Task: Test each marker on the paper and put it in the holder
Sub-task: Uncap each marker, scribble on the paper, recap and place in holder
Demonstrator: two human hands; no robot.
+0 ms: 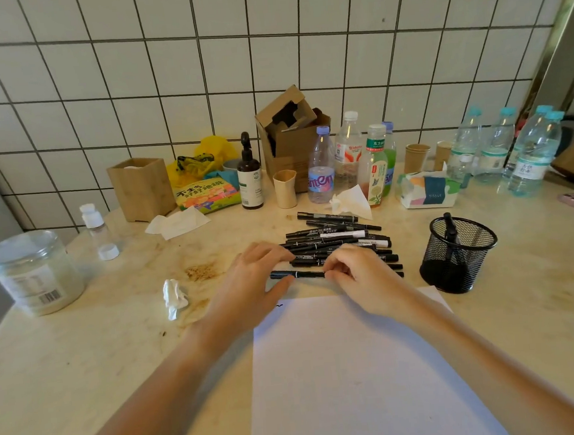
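Both hands hold one black marker (298, 274) lying left-right, just beyond the paper (359, 366): left hand (259, 278) fingers on its left end, right hand (358, 273) pinching its right end, nearer the mesh holder (460, 255).

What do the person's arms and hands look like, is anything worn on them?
Both the left hand and right hand are bare: no gloves, rings, watch or bracelets show. The forearms are uncovered too, with no sleeves reaching into view.
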